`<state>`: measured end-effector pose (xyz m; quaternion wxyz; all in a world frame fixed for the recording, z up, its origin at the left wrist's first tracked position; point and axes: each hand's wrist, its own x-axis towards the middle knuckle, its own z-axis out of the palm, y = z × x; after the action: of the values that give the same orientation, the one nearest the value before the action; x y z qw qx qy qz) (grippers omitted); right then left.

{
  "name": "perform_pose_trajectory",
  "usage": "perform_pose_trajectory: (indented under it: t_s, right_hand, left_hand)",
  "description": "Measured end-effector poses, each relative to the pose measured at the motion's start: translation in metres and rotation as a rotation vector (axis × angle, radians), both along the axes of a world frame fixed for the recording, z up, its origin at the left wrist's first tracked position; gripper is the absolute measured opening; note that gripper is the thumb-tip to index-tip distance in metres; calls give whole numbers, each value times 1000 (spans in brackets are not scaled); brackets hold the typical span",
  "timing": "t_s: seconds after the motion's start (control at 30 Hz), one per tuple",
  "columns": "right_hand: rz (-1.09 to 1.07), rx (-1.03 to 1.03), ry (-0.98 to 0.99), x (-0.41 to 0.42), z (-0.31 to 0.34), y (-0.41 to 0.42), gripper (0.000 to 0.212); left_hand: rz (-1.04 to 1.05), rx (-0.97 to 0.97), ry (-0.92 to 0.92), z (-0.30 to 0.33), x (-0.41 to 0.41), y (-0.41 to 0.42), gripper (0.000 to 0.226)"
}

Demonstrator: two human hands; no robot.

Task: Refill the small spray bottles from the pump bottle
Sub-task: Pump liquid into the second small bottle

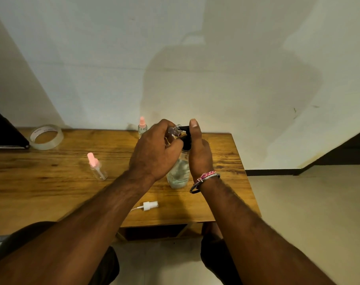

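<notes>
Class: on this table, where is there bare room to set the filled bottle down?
Bare wood lies between the tape roll and the front pink-capped bottle, and along the table front left of the loose white sprayer. It is crowded around the pump bottle.

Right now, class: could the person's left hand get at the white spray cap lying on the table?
Probably not at once. The left hand holds a small open bottle at the pump spout. The white spray cap lies uncovered near the table's front edge.

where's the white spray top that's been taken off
In the head view, the white spray top lies on its side near the front edge of the wooden table, just in front of the pump bottle and between the person's forearms.
</notes>
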<state>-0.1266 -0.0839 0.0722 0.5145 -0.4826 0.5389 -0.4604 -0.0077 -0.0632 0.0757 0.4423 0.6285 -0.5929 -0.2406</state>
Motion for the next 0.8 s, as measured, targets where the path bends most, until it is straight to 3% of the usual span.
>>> perform_pose_trajectory:
  t_s: [0.2, 0.53, 0.63, 0.8]
  right_hand:
    - [-54, -41, 1, 7, -7, -3, 89]
    - [-100, -97, 8, 8, -10, -7, 66]
    - [-36, -61, -15, 4, -5, -5, 53]
    - [110, -35, -7, -5, 6, 3, 66]
  left_hand:
    - [30, -1, -23, 1, -1, 0, 28]
    - [54, 29, -105, 3, 0, 2, 23]
    - [57, 21, -124, 3, 2, 2, 18]
    - [51, -4, -134, 5, 3, 3, 17]
